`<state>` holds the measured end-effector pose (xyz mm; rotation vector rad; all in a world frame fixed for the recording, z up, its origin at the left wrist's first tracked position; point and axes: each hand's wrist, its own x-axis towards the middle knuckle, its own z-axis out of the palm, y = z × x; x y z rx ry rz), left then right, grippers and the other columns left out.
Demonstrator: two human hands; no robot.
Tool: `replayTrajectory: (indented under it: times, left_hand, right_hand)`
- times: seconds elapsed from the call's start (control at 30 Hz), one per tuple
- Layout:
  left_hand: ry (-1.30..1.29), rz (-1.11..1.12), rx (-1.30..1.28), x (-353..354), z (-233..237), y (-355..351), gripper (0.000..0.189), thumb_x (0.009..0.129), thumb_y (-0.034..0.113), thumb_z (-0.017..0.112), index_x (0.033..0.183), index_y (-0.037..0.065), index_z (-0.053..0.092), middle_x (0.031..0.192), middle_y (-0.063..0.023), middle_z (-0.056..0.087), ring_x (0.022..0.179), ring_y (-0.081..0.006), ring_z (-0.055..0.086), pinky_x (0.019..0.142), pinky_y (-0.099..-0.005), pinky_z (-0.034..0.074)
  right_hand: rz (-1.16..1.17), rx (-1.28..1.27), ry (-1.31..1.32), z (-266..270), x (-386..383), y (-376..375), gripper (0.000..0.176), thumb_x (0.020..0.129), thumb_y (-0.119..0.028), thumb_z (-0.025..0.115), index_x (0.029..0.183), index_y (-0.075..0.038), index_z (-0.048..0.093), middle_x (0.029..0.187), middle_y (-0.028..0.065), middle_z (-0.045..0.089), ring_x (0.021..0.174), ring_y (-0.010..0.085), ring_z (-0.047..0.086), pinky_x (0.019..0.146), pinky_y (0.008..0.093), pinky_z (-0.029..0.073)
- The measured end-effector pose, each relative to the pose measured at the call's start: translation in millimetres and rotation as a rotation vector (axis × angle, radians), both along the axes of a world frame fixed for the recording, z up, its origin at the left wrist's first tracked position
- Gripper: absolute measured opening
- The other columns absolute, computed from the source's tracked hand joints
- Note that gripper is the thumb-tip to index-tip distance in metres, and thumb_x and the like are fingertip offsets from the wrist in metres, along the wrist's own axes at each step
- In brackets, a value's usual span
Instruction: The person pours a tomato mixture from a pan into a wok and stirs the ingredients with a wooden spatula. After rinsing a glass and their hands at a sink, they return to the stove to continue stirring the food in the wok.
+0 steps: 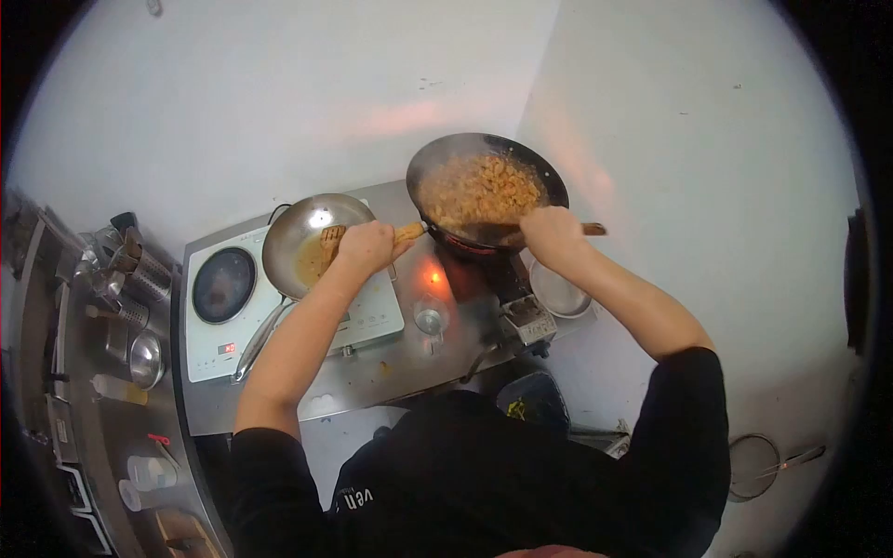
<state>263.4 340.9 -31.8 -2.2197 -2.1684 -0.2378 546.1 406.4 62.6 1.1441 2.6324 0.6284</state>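
A large dark wok (558,183) sits tilted over a glowing burner at the back right, with steaming browned, diced food (484,186) in it. My left hand (368,246) is closed around the wok's light wooden handle (409,232). My right hand (555,234) grips a wooden spatula (593,229), whose working end dips into the food at the near side of the wok. Below my left hand, a steel frying pan (290,232) holds some yellowish liquid. A slotted wooden turner (332,238) rests in that pan, partly covered by my hand.
The frying pan stands on a white double induction cooker (209,339). A small glass-like vessel (430,319) is on the steel counter. Beside the burner lies a white bowl (561,290); a bin (535,400) stands below. Utensil holders (149,277) and a metal bowl (146,360) are at left.
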Motion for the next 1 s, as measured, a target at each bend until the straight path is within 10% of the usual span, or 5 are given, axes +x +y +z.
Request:
replayTrajectory:
  times: [0.37,0.6,0.83,1.0]
  left_hand:
    - [0.033,0.031,0.104,7.8,-12.0,-2.9,0.055,0.085,0.055,0.049,0.077,0.003,0.064,0.068,-0.0153,0.064,0.062,-0.0318,0.064,0.057,-0.0404,0.052]
    - [0.063,0.038,0.107,8.2,-3.6,-5.4,0.056,0.084,0.057,0.049,0.074,0.003,0.064,0.065,-0.0150,0.064,0.061,-0.0305,0.065,0.056,-0.0391,0.053]
    - [0.037,0.058,0.077,11.8,-5.2,-4.9,0.054,0.084,0.054,0.052,0.075,0.003,0.063,0.064,-0.0160,0.063,0.060,-0.0314,0.064,0.057,-0.0408,0.053]
    - [0.046,0.070,0.107,16.6,-7.4,-6.8,0.052,0.084,0.053,0.052,0.073,0.003,0.063,0.062,-0.0146,0.063,0.058,-0.0301,0.064,0.054,-0.0397,0.052]
  right_hand:
    - [-0.041,0.120,0.065,-44.2,30.9,140.5,0.014,0.077,-0.010,0.055,0.077,-0.004,0.068,0.078,0.0169,0.066,0.073,0.0296,0.067,0.063,0.0391,0.054]
    - [-0.031,0.049,-0.085,50.5,49.4,31.8,0.014,0.076,-0.009,0.056,0.077,-0.007,0.070,0.080,0.0144,0.067,0.071,0.0273,0.067,0.060,0.0353,0.054]
    - [-0.009,0.177,0.020,-11.6,62.2,100.7,0.013,0.077,-0.010,0.056,0.075,-0.007,0.068,0.080,0.0159,0.067,0.069,0.0256,0.067,0.060,0.0364,0.053]
    - [-0.632,-0.212,0.341,41.9,78.9,89.1,0.015,0.080,-0.010,0.055,0.080,-0.001,0.067,0.084,0.0179,0.067,0.076,0.0289,0.067,0.067,0.0392,0.053]
